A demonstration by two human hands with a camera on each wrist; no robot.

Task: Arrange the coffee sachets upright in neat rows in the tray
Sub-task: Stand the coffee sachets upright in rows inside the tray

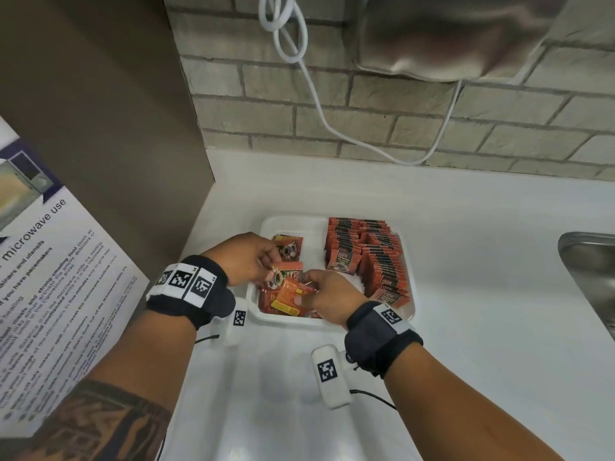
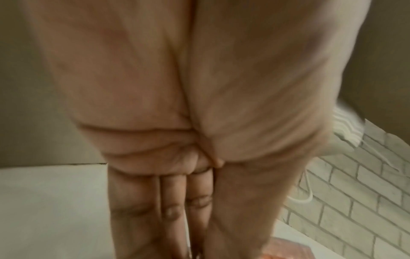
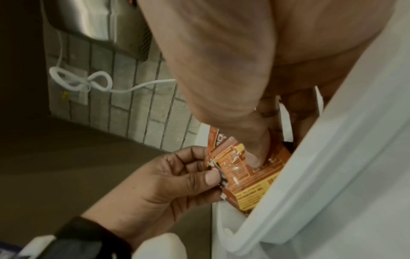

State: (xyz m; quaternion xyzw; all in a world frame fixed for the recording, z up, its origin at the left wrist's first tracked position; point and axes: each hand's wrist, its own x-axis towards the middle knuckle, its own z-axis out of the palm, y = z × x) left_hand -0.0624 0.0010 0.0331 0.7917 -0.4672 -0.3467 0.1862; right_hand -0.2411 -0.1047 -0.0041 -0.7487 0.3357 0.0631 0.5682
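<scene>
A white tray (image 1: 289,219) sits on the counter. Its right half holds rows of upright orange-red coffee sachets (image 1: 369,257). Loose sachets (image 1: 289,247) lie in the left half. Over that pile, my left hand (image 1: 271,265) pinches the edge of a small bunch of sachets (image 1: 287,271). My right hand (image 1: 303,296) pinches an orange sachet (image 1: 290,294), thumb on top. In the right wrist view the thumb presses the sachet (image 3: 241,175) just inside the tray rim (image 3: 332,157), and the left hand (image 3: 210,175) grips its edge. The left wrist view is blurred palm and fingers (image 2: 173,206).
A steel sink (image 1: 585,261) opens at the right edge of the white counter. A white cable (image 1: 319,104) hangs down the brick wall from a metal unit (image 1: 449,38). A brown panel and a microwave notice (image 1: 50,277) close off the left side.
</scene>
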